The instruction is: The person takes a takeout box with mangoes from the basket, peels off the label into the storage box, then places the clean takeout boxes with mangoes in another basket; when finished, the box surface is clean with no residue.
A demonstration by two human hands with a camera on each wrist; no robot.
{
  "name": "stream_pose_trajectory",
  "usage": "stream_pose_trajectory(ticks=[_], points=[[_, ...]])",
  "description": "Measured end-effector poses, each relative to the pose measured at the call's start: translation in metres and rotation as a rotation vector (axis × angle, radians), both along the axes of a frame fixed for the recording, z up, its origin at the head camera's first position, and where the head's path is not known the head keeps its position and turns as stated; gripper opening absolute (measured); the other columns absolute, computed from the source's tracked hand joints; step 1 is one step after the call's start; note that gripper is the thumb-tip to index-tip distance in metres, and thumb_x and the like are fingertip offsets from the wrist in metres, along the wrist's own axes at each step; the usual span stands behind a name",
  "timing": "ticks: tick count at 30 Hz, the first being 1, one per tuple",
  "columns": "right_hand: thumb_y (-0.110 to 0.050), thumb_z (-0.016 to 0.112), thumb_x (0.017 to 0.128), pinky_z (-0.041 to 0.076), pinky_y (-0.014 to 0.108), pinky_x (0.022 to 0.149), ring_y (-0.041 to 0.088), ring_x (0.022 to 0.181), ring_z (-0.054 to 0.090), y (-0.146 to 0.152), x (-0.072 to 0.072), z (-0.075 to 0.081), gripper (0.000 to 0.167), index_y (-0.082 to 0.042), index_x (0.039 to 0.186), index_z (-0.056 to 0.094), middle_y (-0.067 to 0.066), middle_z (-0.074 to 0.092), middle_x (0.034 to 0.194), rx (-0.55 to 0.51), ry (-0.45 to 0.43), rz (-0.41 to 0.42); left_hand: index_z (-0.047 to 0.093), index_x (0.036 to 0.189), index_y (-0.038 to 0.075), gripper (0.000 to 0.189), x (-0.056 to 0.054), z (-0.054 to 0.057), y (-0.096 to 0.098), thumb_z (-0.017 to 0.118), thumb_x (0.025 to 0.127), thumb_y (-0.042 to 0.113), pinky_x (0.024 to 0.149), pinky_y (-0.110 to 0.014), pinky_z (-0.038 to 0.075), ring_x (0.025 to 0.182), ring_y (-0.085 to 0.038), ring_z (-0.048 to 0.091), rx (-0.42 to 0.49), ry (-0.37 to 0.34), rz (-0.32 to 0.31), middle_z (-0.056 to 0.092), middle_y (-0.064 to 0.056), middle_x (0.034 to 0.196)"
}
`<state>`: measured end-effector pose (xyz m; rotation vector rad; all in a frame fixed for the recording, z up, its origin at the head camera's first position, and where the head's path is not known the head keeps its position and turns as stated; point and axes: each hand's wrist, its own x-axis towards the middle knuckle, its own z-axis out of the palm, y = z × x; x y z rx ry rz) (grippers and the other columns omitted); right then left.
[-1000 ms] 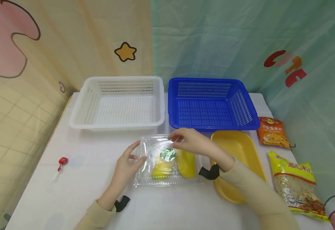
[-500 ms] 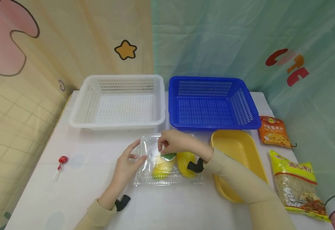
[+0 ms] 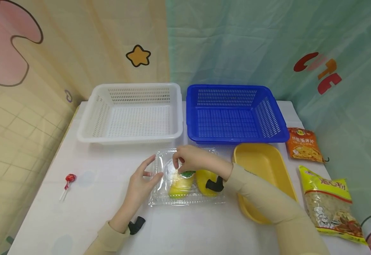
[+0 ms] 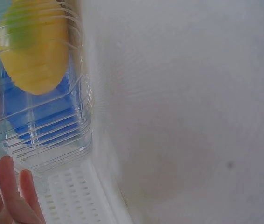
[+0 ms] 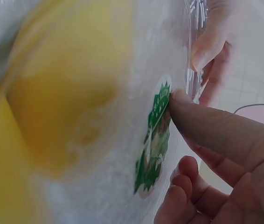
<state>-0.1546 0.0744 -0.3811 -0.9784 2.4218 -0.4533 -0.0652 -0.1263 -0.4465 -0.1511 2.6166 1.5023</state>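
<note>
Clear plastic box (image 3: 164,189) in grip of left hand (image 3: 142,184), right hand (image 3: 191,158) at green label (image 5: 155,144), pinch uncertain.

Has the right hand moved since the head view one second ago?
Yes, leftward: the right hand has moved across the clear container; its fingertips now lie left of the left edge of the blue basket.

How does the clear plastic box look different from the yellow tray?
The clear box is see-through; the yellow tray is opaque. The box has a top covering yellow items; the tray is open above. The left hand holds the box's edge, while only the right sleeve passes over the tray. Both sit on the white table.
</note>
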Motion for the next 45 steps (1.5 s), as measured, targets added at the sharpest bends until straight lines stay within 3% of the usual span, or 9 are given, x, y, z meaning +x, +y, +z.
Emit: stream_pose_trajectory(ticks=[12, 16, 19, 24, 30, 34, 38, 42, 45], points=[[-0.014, 0.078, 0.082, 0.039, 0.021, 0.067, 0.011, 0.076, 0.048, 0.004, -0.003, -0.004, 0.016, -0.019, 0.073, 0.066, -0.004, 0.052, 0.078, -0.046, 0.006, 0.014, 0.042, 0.149, 0.027, 0.067, 0.0, -0.002, 0.0, 0.072, 0.089, 0.023, 0.062, -0.026, 0.052, 0.107, -0.031, 0.061, 0.001, 0.007, 0.007, 0.048, -0.002, 0.15], [-0.014, 0.076, 0.083, 0.039, 0.021, 0.067, 0.01, 0.074, 0.048, 0.012, -0.005, 0.0, 0.013, -0.018, 0.075, 0.067, -0.004, 0.051, 0.077, -0.113, -0.01, 0.007, 0.043, 0.148, 0.027, 0.066, 0.0, -0.002, 0.001, 0.073, 0.089, 0.023, 0.062, -0.026, 0.052, 0.106, -0.031, 0.061, -0.005, 0.011, 0.012, 0.048, -0.002, 0.15], [-0.015, 0.075, 0.085, 0.038, 0.021, 0.067, 0.011, 0.075, 0.047, 0.025, -0.005, 0.006, 0.01, -0.016, 0.078, 0.067, -0.004, 0.05, 0.078, -0.194, -0.051, -0.043, 0.043, 0.148, 0.026, 0.066, 0.0, -0.003, 0.002, 0.073, 0.089, 0.023, 0.061, -0.026, 0.051, 0.106, -0.031, 0.06, -0.005, 0.013, 0.012, 0.048, -0.003, 0.151], [-0.018, 0.074, 0.087, 0.04, 0.023, 0.069, 0.014, 0.078, 0.047, 0.066, 0.001, 0.019, 0.008, -0.012, 0.086, 0.069, -0.003, 0.051, 0.081, -0.356, -0.182, -0.227, 0.043, 0.148, 0.027, 0.066, 0.0, -0.004, 0.003, 0.073, 0.089, 0.024, 0.06, -0.025, 0.051, 0.106, -0.031, 0.06, 0.003, 0.001, 0.01, 0.048, -0.001, 0.151], [-0.018, 0.069, 0.092, 0.044, 0.026, 0.073, 0.015, 0.082, 0.051, 0.141, 0.014, 0.02, 0.011, -0.008, 0.095, 0.068, -0.005, 0.059, 0.085, -0.503, -0.352, -0.612, 0.043, 0.148, 0.026, 0.066, 0.0, -0.002, 0.001, 0.073, 0.089, 0.023, 0.057, -0.025, 0.05, 0.107, -0.031, 0.061, -0.005, 0.012, 0.011, 0.048, -0.002, 0.15], [-0.021, 0.064, 0.096, 0.045, 0.024, 0.072, 0.011, 0.081, 0.051, 0.193, 0.023, 0.002, 0.006, -0.017, 0.092, 0.066, -0.012, 0.06, 0.082, -0.531, -0.448, -0.814, 0.042, 0.149, 0.026, 0.066, 0.0, 0.0, 0.001, 0.072, 0.09, 0.024, 0.057, -0.024, 0.05, 0.108, -0.031, 0.06, -0.001, -0.001, 0.004, 0.047, -0.002, 0.151], [-0.023, 0.059, 0.099, 0.046, 0.021, 0.073, 0.007, 0.08, 0.051, 0.229, 0.03, -0.024, 0.009, -0.022, 0.091, 0.063, -0.014, 0.056, 0.081, -0.562, -0.588, -0.925, 0.041, 0.149, 0.028, 0.066, 0.0, 0.001, 0.0, 0.072, 0.09, 0.026, 0.059, -0.025, 0.05, 0.11, -0.031, 0.059, 0.012, -0.019, 0.004, 0.046, -0.002, 0.152], [-0.021, 0.058, 0.099, 0.046, 0.016, 0.066, 0.002, 0.07, 0.051, 0.238, 0.032, -0.051, 0.012, -0.023, 0.09, 0.065, -0.013, 0.056, 0.077, -0.611, -0.74, -1.034, 0.041, 0.149, 0.029, 0.065, -0.001, 0.001, 0.0, 0.071, 0.091, 0.026, 0.059, -0.025, 0.05, 0.111, -0.03, 0.058, 0.021, -0.036, 0.009, 0.045, -0.002, 0.152], [-0.018, 0.058, 0.098, 0.044, 0.013, 0.058, 0.0, 0.063, 0.049, 0.234, 0.032, -0.062, 0.013, -0.021, 0.089, 0.066, -0.01, 0.056, 0.071, -0.628, -0.759, -1.089, 0.041, 0.149, 0.029, 0.065, -0.001, 0.0, 0.0, 0.071, 0.091, 0.027, 0.061, -0.025, 0.051, 0.112, -0.031, 0.058, 0.027, -0.049, 0.013, 0.045, -0.002, 0.152]])
